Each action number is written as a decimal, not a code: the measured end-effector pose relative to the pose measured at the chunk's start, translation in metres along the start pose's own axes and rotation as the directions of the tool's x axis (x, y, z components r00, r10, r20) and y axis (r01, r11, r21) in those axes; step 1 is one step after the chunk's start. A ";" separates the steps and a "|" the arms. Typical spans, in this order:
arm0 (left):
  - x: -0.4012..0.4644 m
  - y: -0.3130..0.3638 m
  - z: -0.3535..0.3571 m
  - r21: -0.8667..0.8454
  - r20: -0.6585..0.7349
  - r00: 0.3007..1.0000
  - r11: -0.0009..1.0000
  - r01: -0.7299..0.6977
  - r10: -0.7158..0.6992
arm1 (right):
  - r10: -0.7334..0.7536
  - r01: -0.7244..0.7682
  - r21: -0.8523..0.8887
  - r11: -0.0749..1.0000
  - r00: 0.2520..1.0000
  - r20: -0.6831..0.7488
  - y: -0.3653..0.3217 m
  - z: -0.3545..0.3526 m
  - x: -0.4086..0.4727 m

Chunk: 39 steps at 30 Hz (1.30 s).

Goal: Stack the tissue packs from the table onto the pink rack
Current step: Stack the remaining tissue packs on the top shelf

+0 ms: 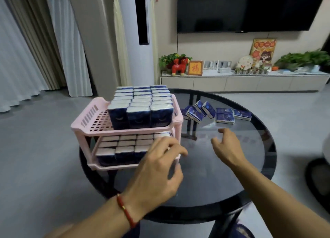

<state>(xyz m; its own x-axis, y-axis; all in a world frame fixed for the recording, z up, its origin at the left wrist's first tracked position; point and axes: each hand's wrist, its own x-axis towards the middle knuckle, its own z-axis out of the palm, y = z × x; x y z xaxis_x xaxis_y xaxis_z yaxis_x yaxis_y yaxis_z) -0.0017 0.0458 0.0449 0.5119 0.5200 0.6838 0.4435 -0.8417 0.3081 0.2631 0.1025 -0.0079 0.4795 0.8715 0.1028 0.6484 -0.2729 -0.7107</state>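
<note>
Pink slotted plastic makes up the rack point(84, 125), two tiers on the left part of the round table point(232, 175), whose top is dark, glossy glass; the only writing that can be read is a red character on a gold framed plaque point(195, 68) on the far cabinet point(250, 83); print on the packs is too blurred to read. The packs are small, soft blocks in dark blue wrap with pale tops; on the upper tier point(141, 103) they stand upright in three tight rows; the lower tier point(123, 146) holds more of them, packed side by side. Loose packs point(225, 116) lie at the table's far side, some tilted against each other, some flat. The left hand point(160, 168), with a red cord at the wrist, has fingers curled at the lower tier's right front corner; whether it grips a pack I cannot tell. The right hand point(225, 144) hovers over the glass, fingers loosely spread, holding nothing.
</note>
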 end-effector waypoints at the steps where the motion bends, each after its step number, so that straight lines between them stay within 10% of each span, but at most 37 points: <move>1: 0.003 -0.002 0.026 -0.062 0.127 0.992 0.998 0.026 -0.018 | 0.037 -0.036 -0.060 0.998 0.999 0.006 0.015 -0.001 0.009; 6: 0.041 -0.027 0.132 -0.013 0.498 0.860 0.990 0.138 -0.113 | 0.079 -0.084 -0.063 0.995 0.994 -0.079 0.056 -0.004 0.059; 15: 0.059 -0.038 0.179 0.250 0.532 0.779 0.940 0.230 -0.332 | -0.118 0.099 -0.470 0.877 0.993 -0.011 0.075 -0.003 0.140; 25: 0.061 -0.036 0.175 0.154 0.503 0.799 0.944 0.291 -0.329 | -0.342 0.332 0.091 0.939 0.874 0.345 0.069 -0.046 0.045; 28: 0.060 -0.037 0.178 0.180 0.515 0.804 0.954 0.239 -0.298 | -0.232 0.218 0.144 0.965 0.969 0.089 0.085 -0.046 0.079; 31: 0.057 -0.037 0.179 0.123 0.463 0.840 0.959 0.256 -0.283 | -0.094 0.056 -0.215 0.975 0.980 -0.173 0.111 -0.044 0.138; 39: 0.057 -0.044 0.183 0.067 0.368 0.890 0.962 0.264 -0.270 | -0.087 -0.005 -0.442 0.897 0.978 -0.188 0.119 -0.034 0.179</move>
<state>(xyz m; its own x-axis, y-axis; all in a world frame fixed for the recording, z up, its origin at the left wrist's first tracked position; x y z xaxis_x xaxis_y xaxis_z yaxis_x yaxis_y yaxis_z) 0.1433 0.1392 -0.0506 0.6065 0.7436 0.2817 0.6115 -0.6626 0.4325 0.4465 0.2122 -0.0506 0.5233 0.8001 0.2932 0.8407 -0.4288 -0.3306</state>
